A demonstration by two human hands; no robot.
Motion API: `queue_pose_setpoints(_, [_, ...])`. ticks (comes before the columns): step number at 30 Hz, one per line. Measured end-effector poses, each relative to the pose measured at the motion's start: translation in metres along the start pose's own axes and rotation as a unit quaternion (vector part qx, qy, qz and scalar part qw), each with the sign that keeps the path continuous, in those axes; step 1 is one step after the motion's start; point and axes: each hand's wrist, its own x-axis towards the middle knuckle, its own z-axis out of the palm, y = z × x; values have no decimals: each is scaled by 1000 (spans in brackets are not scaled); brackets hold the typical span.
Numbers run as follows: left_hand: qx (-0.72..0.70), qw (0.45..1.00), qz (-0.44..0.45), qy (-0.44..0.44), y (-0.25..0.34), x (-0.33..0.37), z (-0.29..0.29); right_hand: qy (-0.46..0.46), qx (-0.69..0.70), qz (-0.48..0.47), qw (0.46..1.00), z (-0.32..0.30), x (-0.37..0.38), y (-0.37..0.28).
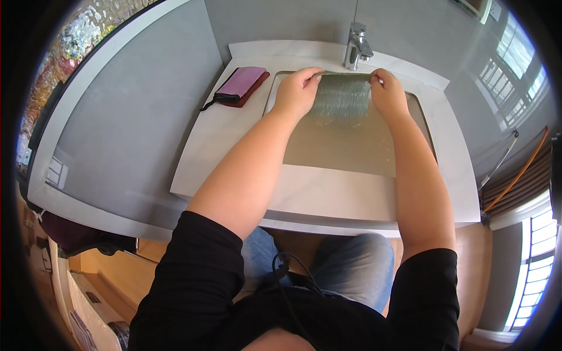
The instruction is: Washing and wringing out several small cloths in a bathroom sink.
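My left hand (298, 92) and my right hand (387, 93) each pinch an upper corner of a wet, grey-green cloth (342, 92). It is stretched between them over the far part of a rectangular sink. Fine vertical streaks, which look like running water or a fringe, run down its face. The lower edge reaches the cloudy, brownish water (336, 149) in the sink; whether part of the cloth lies under the surface, I cannot tell. Both thumbs press against the fingers at the cloth's top edge. A chrome faucet (355, 47) stands just behind the cloth, apart from my hands.
On the white counter (225, 167), left of the sink, a purple cloth (244, 81) lies over a dark red one (253, 95), with a black loop at its end. A grey panel (134, 111) stands at the left. An orange rod (518, 172) leans at the right, by a window (535, 263).
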Motion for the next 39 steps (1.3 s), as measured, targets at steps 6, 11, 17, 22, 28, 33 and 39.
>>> queue_pose_setpoints(6, [24,999,17,-24,-7,-3,1,-69,-57,71,993,-14,-2,-11])
queue_pose_setpoints(11, [174,942,-95,-272,-15,-2,3,-230,-154,125,953,-2,-3,15])
queue_pose_setpoints(17, [245,873,-128,-401,-31,-7,9,-469,-266,109,835,5,-16,15])
queue_pose_setpoints(22, [291,830,-171,-444,-26,-20,7,-564,-334,97,749,-4,-21,-9])
queue_pose_setpoints(28, [314,790,-220,-479,0,-19,2,-579,-285,183,741,-16,-18,-6])
queue_pose_setpoints(33, [288,844,-197,-408,-18,-8,2,-479,-184,229,827,-13,-9,13])
queue_pose_setpoints(39, [179,963,-145,-136,-32,4,4,-255,-119,176,943,-7,5,36])
